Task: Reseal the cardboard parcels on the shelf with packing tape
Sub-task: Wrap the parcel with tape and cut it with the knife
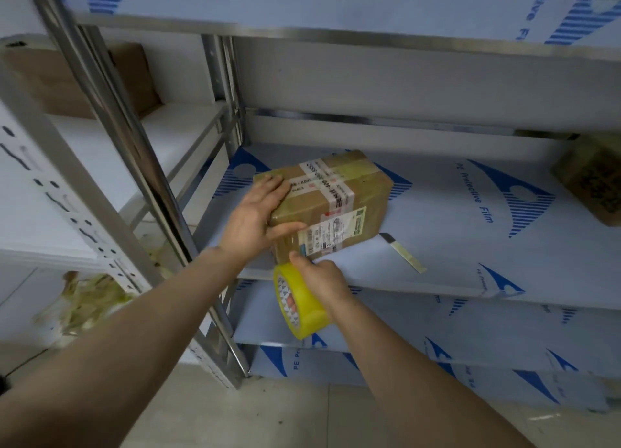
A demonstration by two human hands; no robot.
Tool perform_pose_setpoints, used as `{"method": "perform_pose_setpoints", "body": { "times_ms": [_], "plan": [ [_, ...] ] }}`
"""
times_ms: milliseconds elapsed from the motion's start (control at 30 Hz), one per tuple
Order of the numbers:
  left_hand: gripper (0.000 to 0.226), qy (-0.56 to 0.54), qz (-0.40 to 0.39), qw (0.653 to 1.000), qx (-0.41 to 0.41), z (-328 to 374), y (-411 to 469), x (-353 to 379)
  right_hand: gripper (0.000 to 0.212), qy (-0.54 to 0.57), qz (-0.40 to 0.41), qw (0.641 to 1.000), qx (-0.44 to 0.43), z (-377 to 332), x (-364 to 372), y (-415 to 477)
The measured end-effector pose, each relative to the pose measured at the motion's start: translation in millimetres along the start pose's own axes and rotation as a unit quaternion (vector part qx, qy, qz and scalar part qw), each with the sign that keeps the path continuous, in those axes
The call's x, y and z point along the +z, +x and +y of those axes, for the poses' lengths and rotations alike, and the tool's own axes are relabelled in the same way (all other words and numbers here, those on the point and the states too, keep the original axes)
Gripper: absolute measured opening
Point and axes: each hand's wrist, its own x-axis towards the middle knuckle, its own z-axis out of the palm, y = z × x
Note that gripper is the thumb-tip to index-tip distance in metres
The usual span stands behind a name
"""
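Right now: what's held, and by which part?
Right hand grips the yellow tape roll, fingers through its core. Left hand clasps the parcel at its near-left corner, fingers on top, thumb on front.

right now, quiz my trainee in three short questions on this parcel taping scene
1. True or false: the left hand holds the tape roll.
2. Where does the cutter lie? A on the shelf, right of the parcel; B on top of the parcel; C on the floor.
3. Fill in: the tape roll is ___ in colour.
Key: 1 false, the right hand holds it and the left hand grips the parcel. 2 A. 3 yellow.
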Motion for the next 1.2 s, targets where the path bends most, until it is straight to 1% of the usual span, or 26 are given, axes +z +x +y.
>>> {"method": "perform_pose_setpoints", "body": {
  "times_ms": [33,133,200,233,267,300,333,367,400,433,467,500,567,600,633,700,767,800,833,867,900,933,1033,1067,1133,1200],
  "plan": [
    [0.102,-0.001,-0.025,1.0,-0.002,-1.9,2.6,-2.7,0.046,0.016,-0.005,1.0,0.009,0.2,0.8,-0.2],
    [0.11,-0.022,-0.102,0.995,-0.005,-7.6,8.2,-9.1,0.033,0.072,-0.021,0.996,0.044,0.6,1.1,-1.6],
    [0.108,-0.04,-0.115,0.992,-0.016,-6.2,7.3,-11.2,0.03,0.101,-0.03,0.993,0.062,-1.2,2.6,-3.5],
    [0.105,-0.05,-0.11,0.992,-0.028,-2.2,5.3,-11.9,0.035,0.11,-0.034,0.991,0.066,-1.5,3.9,-5.6],
    [0.102,-0.053,-0.097,0.993,-0.049,2.9,3.4,-10.9,0.045,0.118,-0.039,0.99,0.065,-1.0,4.8,-6.1],
    [0.103,-0.048,-0.076,0.992,-0.087,9.6,1.0,-9.0,0.055,0.126,-0.042,0.989,0.065,-1.8,4.7,-7.5],
    [0.107,-0.037,-0.045,0.986,-0.155,19.7,-3.3,-8.0,0.059,0.136,-0.044,0.987,0.071,-1.3,4.2,-10.1],
    [0.112,-0.032,-0.007,0.969,-0.245,27.5,-8.4,-4.6,0.055,0.143,-0.045,0.986,0.073,-0.5,3.1,-12.5],
    [0.114,-0.048,0.026,0.937,-0.344,35.3,-13.9,-2.0,0.043,0.151,-0.049,0.985,0.071,1.5,1.1,-13.0],
    [0.111,-0.089,0.041,0.896,-0.433,39.9,-20.2,1.2,0.032,0.162,-0.05,0.983,0.069,4.4,-0.5,-11.1],
    [0.103,-0.155,0.034,0.851,-0.501,43.0,-26.2,3.5,0.027,0.167,-0.051,0.983,0.062,6.5,-1.4,-10.3],
    [0.093,-0.238,0.008,0.804,-0.545,45.9,-30.9,5.5,0.029,0.168,-0.055,0.983,0.052,6.9,-0.9,-10.3],
    [0.065,-0.381,-0.072,0.713,-0.584,54.8,-37.0,11.1,0.04,0.16,-0.058,0.985,0.029,5.8,0.9,-7.7],
    [0.053,-0.414,-0.076,0.69,-0.589,63.8,-42.8,11.8,0.039,0.135,-0.069,0.988,0.011,6.9,-1.3,-13.1],
    [0.044,-0.437,-0.069,0.678,-0.587,67.5,-42.8,14.2,0.035,0.097,-0.07,0.993,-0.006,6.5,-3.5,-14.6],
    [0.032,-0.461,-0.036,0.672,-0.578,75.3,-38.6,13.2,0.031,0.037,-0.041,0.997,-0.051,8.0,-14.2,-14.6],
    [0.02,-0.455,-0.005,0.684,-0.571,85.4,-35.9,9.2,0.034,0.014,0.047,0.993,-0.104,15.2,-39.2,-10.0],
    [0.023,-0.445,0.005,0.69,-0.571,88.6,-35.6,7.3,0.033,0.003,0.105,0.987,-0.122,21.3,-54.0,-3.2],
    [0.033,-0.431,0.014,0.696,-0.574,89.7,-36.5,6.6,0.029,-0.027,0.165,0.977,-0.13,27.5,-69.7,3.2],
    [0.041,-0.421,0.019,0.699,-0.577,88.7,-37.1,7.0,0.026,-0.077,0.218,0.963,-0.137,34.8,-85.3,11.2],
    [0.041,-0.416,0.017,0.704,-0.576,91.5,-37.2,5.6,0.028,-0.141,0.248,0.948,-0.14,43.8,-99.8,21.8],
    [0.036,-0.413,0.016,0.708,-0.573,93.8,-36.2,4.9,0.032,-0.212,0.25,0.935,-0.136,53.2,-113.3,32.1],
    [0.023,-0.41,0.013,0.714,-0.568,101.3,-31.4,2.1,0.044,-0.371,0.175,0.906,-0.1,76.2,-137.3,53.4],
    [0.024,-0.411,0.017,0.715,-0.565,102.6,-30.0,1.0,0.042,-0.408,0.16,0.893,-0.105,80.8,-140.6,55.1],
    [0.033,-0.42,0.017,0.707,-0.569,102.0,-28.5,1.5,0.032,-0.462,0.173,0.859,-0.132,85.0,-143.4,56.8],
    [0.026,-0.455,0.014,0.687,-0.566,107.1,-29.5,-1.7,0.027,-0.474,0.198,0.846,-0.142,82.2,-145.8,54.8]
  ]
}}
